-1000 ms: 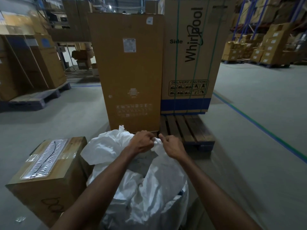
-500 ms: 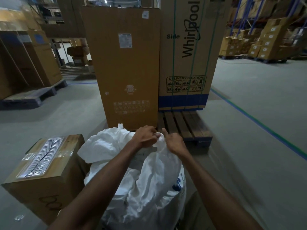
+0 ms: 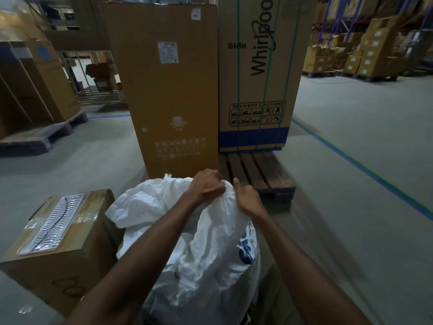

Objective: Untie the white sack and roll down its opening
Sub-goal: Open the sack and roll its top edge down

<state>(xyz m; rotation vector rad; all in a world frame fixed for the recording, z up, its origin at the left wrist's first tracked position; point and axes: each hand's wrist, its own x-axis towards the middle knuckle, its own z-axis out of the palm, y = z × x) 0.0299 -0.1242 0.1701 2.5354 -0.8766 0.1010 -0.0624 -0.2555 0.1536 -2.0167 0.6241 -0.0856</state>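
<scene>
Your left hand [image 3: 207, 186] is closed tight on the bunched neck of the white sack [image 3: 201, 259], and your right hand [image 3: 248, 199] pinches the same gathered fabric just beside it, thumb up. The sack stands full on the floor in front of you, touching the taped cardboard box [image 3: 58, 242] on its left. What fills it is hidden. Whether a knot remains under your fingers is hard to tell.

Crinkled woven-plastic-looking white sack [image 3: 206, 261], matt cardboard box [image 3: 63, 249] with glossy tape, rough wooden pallet [image 3: 257, 172]
</scene>
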